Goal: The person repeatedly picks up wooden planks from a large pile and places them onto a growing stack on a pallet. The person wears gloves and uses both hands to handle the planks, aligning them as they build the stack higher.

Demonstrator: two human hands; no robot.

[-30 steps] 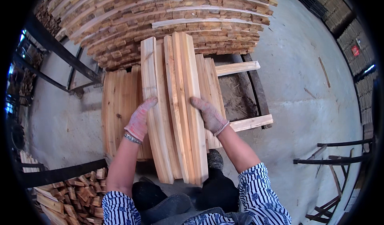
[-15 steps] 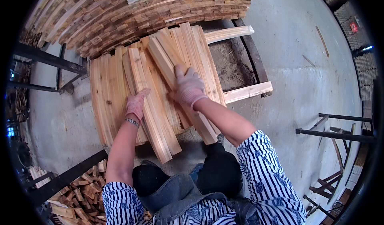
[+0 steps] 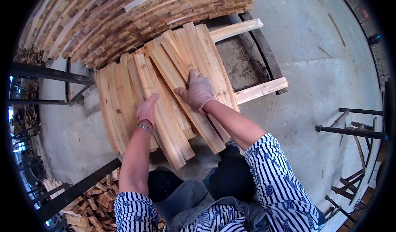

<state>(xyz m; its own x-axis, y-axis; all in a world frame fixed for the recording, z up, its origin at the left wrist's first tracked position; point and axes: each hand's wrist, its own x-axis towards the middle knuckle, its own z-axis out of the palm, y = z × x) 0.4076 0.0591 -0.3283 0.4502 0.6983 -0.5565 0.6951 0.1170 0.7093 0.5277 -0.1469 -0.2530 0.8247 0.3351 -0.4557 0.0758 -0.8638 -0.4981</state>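
Note:
My left hand [image 3: 146, 110], in a pale pink knit glove, closes on the left edge of a pair of long wooden slats [image 3: 165, 126]. They lie slantwise on the layer of slats, their near ends jutting toward me. My right hand [image 3: 199, 91], gloved alike, reaches across another slanted slat [image 3: 206, 126], thumb at its left edge and fingers toward its right; its palm side is hidden. Under both hands lies a layer of slats [image 3: 113, 108] side by side. A narrower slat [image 3: 173, 54] rests by the upper part of the right-hand one.
A tall stack of slats [image 3: 136, 29] rises behind. On the right a dark frame [image 3: 264, 58] with pale crossbars [image 3: 264, 90] sticks out. Black metal bars [image 3: 78, 186] stand left, near a heap of wood offcuts [image 3: 93, 207]. A metal rack [image 3: 350, 131] stands far right.
The slat under my right hand has turned from a tilt to lie flatter, and its near end has shifted. The view has moved slightly; my left hand keeps its hold.

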